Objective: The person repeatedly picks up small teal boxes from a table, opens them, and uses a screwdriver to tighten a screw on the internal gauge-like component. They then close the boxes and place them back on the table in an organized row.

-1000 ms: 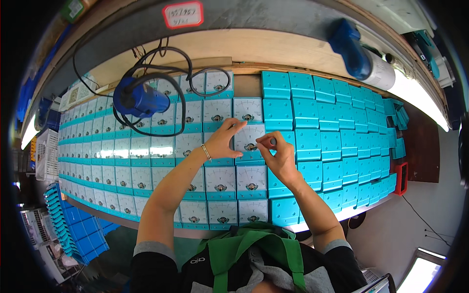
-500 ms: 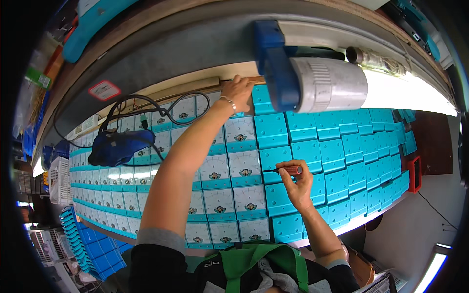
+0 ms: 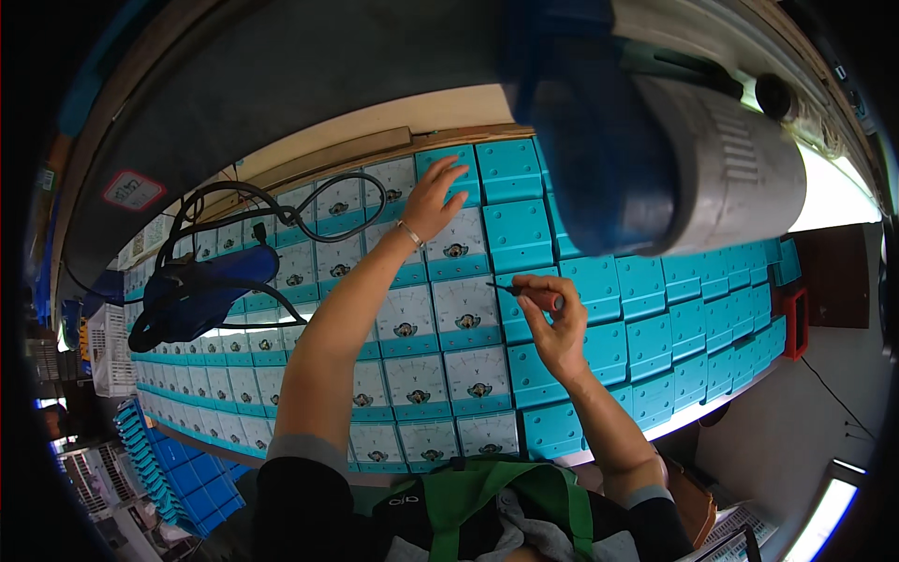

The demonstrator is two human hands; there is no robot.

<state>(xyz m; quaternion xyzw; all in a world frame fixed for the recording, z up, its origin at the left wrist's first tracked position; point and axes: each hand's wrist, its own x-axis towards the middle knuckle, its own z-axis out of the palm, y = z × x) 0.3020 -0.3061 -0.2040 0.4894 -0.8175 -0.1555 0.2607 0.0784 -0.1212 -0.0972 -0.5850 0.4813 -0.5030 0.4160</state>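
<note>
Right hand (image 3: 562,339), right of centre in the frame, clasps a red-handled tool (image 3: 553,301), its dark tip near a white-faced meter (image 3: 464,302) at centre. Left hand (image 3: 433,206), upper centre, has its fingers loosely spread over a teal case (image 3: 469,190); from here I cannot confirm contact. Risks noted: the exposed tip could scratch the meter's face should the grip slacken; a careless left-hand push could knock the teal case askew.

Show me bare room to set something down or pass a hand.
Hand: the gap between left hand and right hand, above the meters. Set-down: maybe the brown surface bordered by teal cases and the red bin; its height is unclear. Crowded: meters and cases, packed tight; corded blue device over the left.
</note>
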